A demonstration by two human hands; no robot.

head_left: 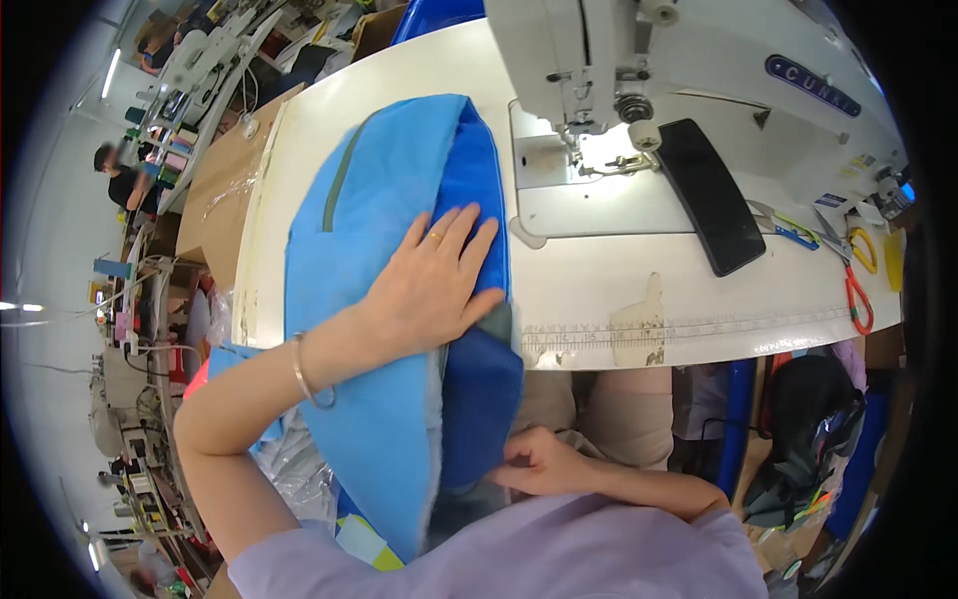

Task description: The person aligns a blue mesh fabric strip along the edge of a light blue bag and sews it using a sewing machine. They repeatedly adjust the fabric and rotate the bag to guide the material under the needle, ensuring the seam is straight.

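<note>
While the left hand (434,285) presses flat, fingers spread, on the blue fabric bag piece (384,299), the right hand (539,461) pinches its dark lower edge at 6 o'clock. Draped over the counter (599,290) edge, it looks soft, light and floppy; best held by its edges.

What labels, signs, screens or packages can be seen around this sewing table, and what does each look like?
Oval dark-blue nameplate with pale lettering: on the white sewing machine's arm, upper right.
Small rectangular stickers, white and blue: low on the machine body near its right end; too small to make out.
Black glossy slab, possibly a dark phone screen: lying on the white table right of the needle.
Brown cardboard box with clear tape: left of the table.
</note>
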